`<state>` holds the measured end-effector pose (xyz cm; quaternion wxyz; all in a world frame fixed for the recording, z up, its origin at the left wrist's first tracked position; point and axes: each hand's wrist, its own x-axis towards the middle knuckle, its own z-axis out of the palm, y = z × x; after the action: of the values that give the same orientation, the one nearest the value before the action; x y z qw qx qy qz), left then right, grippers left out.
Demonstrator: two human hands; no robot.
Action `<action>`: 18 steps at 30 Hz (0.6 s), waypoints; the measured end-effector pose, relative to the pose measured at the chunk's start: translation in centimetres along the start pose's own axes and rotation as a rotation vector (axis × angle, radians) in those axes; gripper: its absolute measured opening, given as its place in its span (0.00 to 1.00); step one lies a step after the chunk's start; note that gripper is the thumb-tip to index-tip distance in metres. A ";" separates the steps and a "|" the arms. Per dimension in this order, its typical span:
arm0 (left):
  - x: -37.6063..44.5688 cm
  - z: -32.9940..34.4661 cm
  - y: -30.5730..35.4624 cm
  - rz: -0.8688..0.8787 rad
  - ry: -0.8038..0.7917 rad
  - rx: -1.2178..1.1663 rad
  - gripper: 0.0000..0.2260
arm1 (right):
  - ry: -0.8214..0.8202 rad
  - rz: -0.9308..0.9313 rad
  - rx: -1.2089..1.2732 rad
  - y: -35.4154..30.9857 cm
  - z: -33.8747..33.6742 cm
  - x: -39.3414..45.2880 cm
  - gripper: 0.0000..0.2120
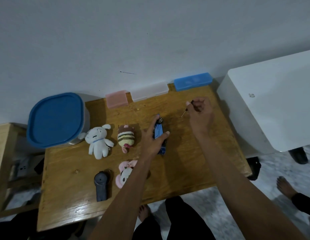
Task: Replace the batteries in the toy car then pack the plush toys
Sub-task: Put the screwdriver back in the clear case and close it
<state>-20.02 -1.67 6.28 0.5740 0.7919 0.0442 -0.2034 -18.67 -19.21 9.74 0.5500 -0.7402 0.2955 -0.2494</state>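
A blue toy car [159, 132] lies on the wooden table [185, 161], and my left hand [153, 141] grips it between thumb and fingers. My right hand [200, 115] hovers just right of the car, closed on a thin screwdriver [187, 110] whose tip points down towards the table. Three plush toys lie left of the car: a white dog [98, 142], a brown-and-yellow striped one [125, 137] and a pink-and-white one [124, 174], partly hidden under my left forearm.
A dark remote control [101, 184] lies near the table's front left. A blue-lidded container [56, 119] stands at the back left. Pink [117, 99], clear [149, 91] and blue [193, 81] boxes line the wall. A white stool [272, 104] stands to the right.
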 end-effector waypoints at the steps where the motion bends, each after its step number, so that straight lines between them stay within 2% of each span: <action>1: 0.1 0.4 -0.1 0.014 0.033 0.087 0.32 | -0.001 0.008 0.001 0.1 0.0 0.2 0.10; 5: 1.2 2.2 -0.9 0.045 0.115 0.414 0.36 | -0.009 0.041 0.011 0.7 0.0 1.1 0.09; 9: 1.6 4.5 -1.1 -0.014 0.186 0.719 0.40 | -0.002 0.066 0.024 1.2 -0.2 2.0 0.09; 13: 2.0 6.8 -1.1 -0.081 0.205 0.840 0.43 | -0.004 0.092 0.045 1.9 -0.3 2.8 0.09; 16: 2.2 7.8 -1.4 -0.074 0.238 0.902 0.40 | -0.032 0.120 0.058 2.2 -0.4 3.1 0.13; 18: 2.4 8.0 -1.8 -0.062 0.241 0.904 0.38 | -0.064 0.119 0.046 2.2 -0.5 3.3 0.12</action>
<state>-20.55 -8.83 1.75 0.1561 0.9788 0.0411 -0.1259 -17.07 -22.33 7.88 0.5899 -0.7162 0.3152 -0.1992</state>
